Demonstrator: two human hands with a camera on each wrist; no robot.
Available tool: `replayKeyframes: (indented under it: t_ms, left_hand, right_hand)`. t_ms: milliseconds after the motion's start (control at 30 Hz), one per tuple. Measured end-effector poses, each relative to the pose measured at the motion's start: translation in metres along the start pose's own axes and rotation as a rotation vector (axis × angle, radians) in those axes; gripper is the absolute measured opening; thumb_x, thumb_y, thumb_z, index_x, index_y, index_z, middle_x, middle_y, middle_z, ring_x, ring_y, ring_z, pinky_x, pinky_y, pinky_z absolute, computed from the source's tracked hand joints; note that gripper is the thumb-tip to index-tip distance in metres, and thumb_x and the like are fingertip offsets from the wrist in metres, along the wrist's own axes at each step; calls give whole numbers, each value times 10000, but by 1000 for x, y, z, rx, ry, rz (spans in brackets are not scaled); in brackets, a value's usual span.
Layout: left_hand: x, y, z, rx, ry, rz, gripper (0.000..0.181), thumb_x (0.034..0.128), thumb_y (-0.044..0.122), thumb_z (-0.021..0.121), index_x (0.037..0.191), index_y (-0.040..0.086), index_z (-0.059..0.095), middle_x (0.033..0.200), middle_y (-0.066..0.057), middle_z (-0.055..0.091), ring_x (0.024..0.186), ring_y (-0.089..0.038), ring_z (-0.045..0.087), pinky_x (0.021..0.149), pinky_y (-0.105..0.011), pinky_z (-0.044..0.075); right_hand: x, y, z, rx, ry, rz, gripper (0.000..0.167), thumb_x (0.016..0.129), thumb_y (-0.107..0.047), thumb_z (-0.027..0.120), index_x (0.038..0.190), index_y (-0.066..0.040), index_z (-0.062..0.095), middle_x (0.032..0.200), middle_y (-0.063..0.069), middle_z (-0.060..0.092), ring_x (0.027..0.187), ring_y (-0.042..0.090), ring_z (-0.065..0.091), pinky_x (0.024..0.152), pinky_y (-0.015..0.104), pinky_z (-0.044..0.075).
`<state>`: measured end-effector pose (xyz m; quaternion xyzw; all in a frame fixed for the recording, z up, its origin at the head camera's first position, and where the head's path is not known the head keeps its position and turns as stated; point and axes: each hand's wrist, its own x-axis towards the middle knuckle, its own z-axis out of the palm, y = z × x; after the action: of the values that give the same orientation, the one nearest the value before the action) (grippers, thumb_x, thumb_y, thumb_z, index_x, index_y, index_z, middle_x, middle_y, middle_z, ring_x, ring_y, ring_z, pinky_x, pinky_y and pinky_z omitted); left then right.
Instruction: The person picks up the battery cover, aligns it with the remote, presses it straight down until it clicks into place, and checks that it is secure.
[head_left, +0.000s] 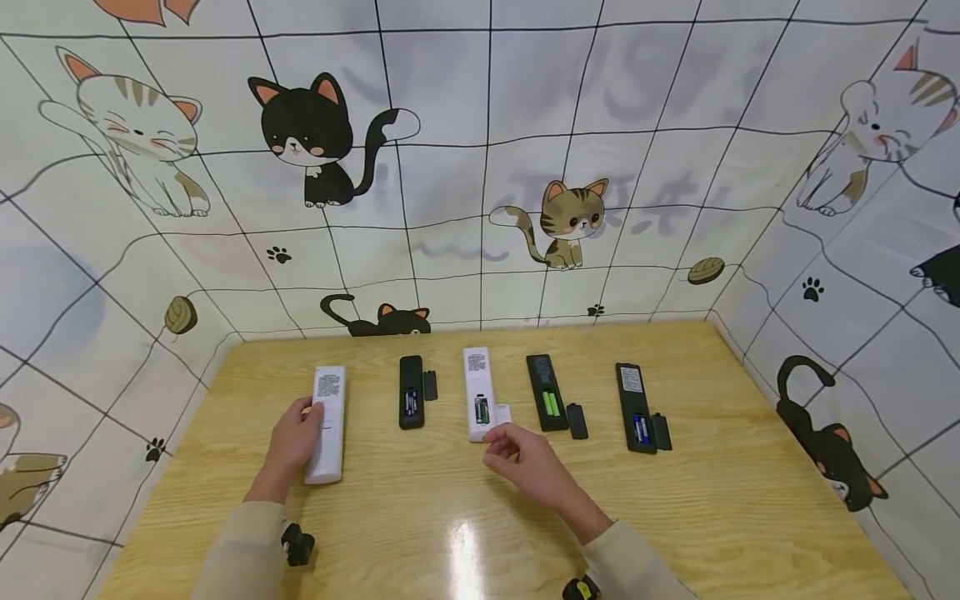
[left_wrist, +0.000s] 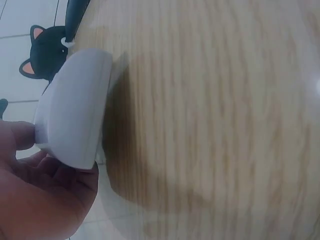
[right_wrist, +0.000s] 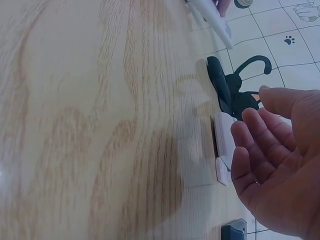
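While my left hand (head_left: pixel 295 437) grips the long white remote (head_left: pixel 331 427) left of centre in the head view, my right hand (head_left: pixel 528 462), empty with fingers loosely bent, is near the lower end of the shorter white remote (head_left: pixel 479 387) mid-frame. Three black remotes (head_left: pixel 411 377), batteries (head_left: pixel 411 403) exposed, flank that one.

Label (head_left: pixel 328 385) on leftmost white remote (head_left: pixel 326 446) too small to read; 2 sleeves (head_left: pixel 243 546) cut off at head view's bottom
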<state>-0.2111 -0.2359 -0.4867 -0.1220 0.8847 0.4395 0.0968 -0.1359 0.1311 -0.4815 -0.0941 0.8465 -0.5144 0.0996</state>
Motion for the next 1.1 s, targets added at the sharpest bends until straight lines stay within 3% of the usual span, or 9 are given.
replayKeyframes:
  t_ms: [300,467,733,900,1100]
  left_hand:
    - [3,-11,-9,85,5,-15,602,1054,389,234,1494,-21,275,1438,-322,405,1221,-411,496,1009,-533,410]
    - [3,-13,-11,152,42,3,583,1048,385,294,1457,-26,361,1375,-314,480,1150,-406,537,949,-524,438]
    - [1,-14,-15,264,101,-21,565,1028,414,352,1408,13,470,1319,-258,548,1078,-385,573,812,-475,468]
    - [-1,-14,-14,291,151,-22,523,1014,395,386,1377,39,510,1267,-226,589,1014,-355,600,691,-396,449]
    - [-2,-13,-9,275,214,-22,474,1010,380,411,1353,74,525,1203,-180,627,964,-324,618,636,-344,422]
  right_hand:
    - [1,1,1,-3,-15,-17,235,942,-194,650,1131,-54,635,943,-4,652,854,140,593,728,220,493]
    - [1,2,3,-3,-18,-19,231,941,-195,652,1126,-59,637,940,-9,650,854,137,591,730,220,491]
    - [2,2,3,0,-31,-18,240,941,-204,652,1133,-60,639,939,-10,651,851,132,593,724,218,492]
    - [2,2,3,3,-41,-22,235,943,-192,647,1136,-58,639,942,-9,654,846,128,594,723,217,494]
    - [2,3,2,3,-44,-21,235,947,-206,642,1137,-66,639,944,-4,653,847,134,591,719,221,491]
